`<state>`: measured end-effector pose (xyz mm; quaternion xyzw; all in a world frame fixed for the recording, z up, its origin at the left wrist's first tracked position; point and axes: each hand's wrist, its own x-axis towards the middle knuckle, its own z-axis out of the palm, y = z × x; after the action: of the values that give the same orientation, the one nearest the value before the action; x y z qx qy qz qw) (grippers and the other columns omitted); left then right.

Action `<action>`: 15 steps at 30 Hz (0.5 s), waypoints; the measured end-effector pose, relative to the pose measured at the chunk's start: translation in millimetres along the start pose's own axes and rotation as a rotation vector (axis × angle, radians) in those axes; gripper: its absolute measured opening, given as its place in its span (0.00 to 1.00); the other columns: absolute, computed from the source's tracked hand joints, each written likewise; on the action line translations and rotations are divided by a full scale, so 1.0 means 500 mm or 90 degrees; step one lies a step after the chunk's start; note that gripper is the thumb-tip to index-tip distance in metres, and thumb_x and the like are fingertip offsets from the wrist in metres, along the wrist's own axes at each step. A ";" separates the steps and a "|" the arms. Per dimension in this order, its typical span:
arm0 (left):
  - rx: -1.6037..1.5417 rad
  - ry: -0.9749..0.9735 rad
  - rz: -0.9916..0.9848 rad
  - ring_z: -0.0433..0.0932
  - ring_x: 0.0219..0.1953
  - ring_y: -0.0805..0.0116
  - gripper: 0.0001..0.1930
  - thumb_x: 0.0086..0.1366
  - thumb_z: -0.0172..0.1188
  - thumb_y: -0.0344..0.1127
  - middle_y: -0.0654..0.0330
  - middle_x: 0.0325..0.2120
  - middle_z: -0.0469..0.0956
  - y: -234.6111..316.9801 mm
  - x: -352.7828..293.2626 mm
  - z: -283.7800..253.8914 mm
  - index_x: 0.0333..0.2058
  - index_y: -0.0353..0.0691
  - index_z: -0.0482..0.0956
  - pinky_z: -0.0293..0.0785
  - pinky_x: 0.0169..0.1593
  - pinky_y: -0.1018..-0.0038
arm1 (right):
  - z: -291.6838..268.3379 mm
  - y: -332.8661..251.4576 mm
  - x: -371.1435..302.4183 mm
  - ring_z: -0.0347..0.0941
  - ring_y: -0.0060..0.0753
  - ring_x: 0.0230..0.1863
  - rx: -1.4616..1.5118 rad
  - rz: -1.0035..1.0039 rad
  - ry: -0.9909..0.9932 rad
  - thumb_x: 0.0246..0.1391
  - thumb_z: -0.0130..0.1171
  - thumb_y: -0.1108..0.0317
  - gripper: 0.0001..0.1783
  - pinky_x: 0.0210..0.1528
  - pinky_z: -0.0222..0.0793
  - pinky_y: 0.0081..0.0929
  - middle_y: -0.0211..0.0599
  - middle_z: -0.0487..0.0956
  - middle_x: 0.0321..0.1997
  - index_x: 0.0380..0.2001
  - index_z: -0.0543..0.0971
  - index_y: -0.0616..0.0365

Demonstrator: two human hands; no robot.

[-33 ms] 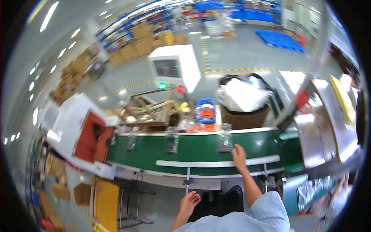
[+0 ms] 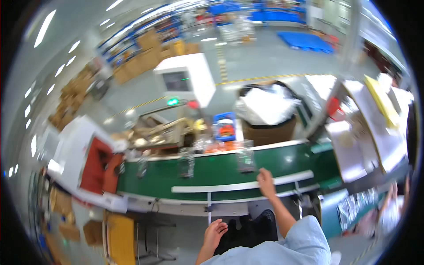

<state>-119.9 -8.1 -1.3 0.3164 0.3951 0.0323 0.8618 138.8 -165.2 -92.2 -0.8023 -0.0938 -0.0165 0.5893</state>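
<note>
Conveyor (image 2: 212, 164) bears 3 packets (image 2: 245, 159), 1 near right hand (image 2: 266, 182).

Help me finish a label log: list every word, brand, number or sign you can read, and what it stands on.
No text can be read.
Screen on the white machine: green mark, too blurred.
Clear bag nearest the right hand: too small and blurred.
Cardboard boxes at the back: too small.

Light-blue shirt (image 2: 269, 252) — plain, short right sleeve (image 2: 310, 234), black trousers (image 2: 259, 235)
</note>
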 end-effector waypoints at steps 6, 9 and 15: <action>0.241 -0.266 -0.155 0.76 0.37 0.60 0.09 0.60 0.47 0.30 0.50 0.33 0.76 -0.136 0.005 0.020 0.34 0.32 0.73 0.72 0.44 0.66 | -0.186 -0.024 -0.376 0.72 0.30 0.26 -0.049 0.008 -0.030 0.49 0.51 0.71 0.13 0.32 0.68 0.28 0.41 0.74 0.27 0.40 0.74 0.61; 0.393 -0.379 -0.283 0.76 0.37 0.62 0.09 0.60 0.47 0.30 0.50 0.34 0.76 -0.203 -0.008 0.084 0.35 0.32 0.73 0.72 0.45 0.69 | -0.330 0.004 -0.496 0.73 0.31 0.26 -0.086 0.219 0.023 0.45 0.52 0.70 0.16 0.31 0.68 0.28 0.40 0.75 0.25 0.40 0.74 0.61; 0.465 -0.512 -0.474 0.73 0.44 0.62 0.15 0.61 0.50 0.32 0.52 0.41 0.73 -0.373 -0.024 0.214 0.45 0.32 0.68 0.70 0.49 0.68 | -0.621 0.147 -0.575 0.74 0.40 0.26 -0.274 0.273 0.152 0.39 0.53 0.70 0.13 0.32 0.69 0.33 0.46 0.76 0.24 0.31 0.78 0.62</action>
<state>-89.4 -216.3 -47.6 0.4178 0.1110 -0.5249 0.7332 -105.0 -518.5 -106.2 -0.9024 0.1532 -0.0055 0.4027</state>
